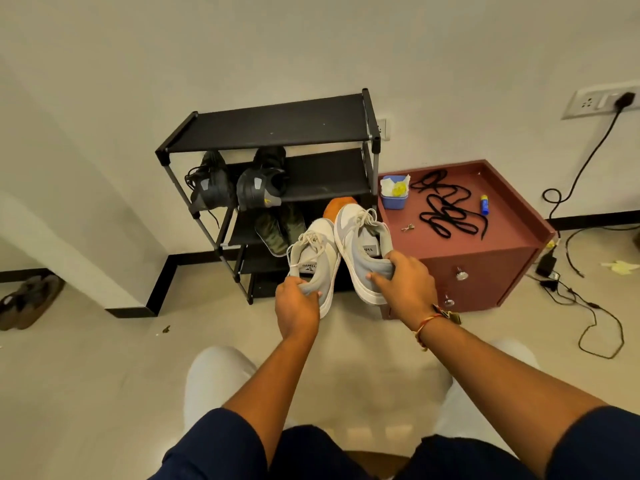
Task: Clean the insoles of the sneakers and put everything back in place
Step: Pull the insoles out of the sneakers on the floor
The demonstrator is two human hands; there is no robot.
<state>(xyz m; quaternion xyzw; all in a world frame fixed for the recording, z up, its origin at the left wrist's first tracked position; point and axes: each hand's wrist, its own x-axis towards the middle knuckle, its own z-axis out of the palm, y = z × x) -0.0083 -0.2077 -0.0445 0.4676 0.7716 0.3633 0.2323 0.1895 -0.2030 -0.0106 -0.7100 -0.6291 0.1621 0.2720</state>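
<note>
A: L hand point(296, 303) gripping L sneaker point(317, 249) by heel, R hand point(405, 282) clamped on R sneaker point(358, 237) heel. Held up side by side, touching, before shoe rack point(277, 123).
B: Prob best: keep grip firm, set down nr cabinet point(509, 202) before pulling insoles.

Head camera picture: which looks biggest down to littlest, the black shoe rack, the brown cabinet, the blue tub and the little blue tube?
1. black shoe rack
2. brown cabinet
3. blue tub
4. little blue tube
All four sit about equally far from the camera, so nearness hardly changes this order.
</note>
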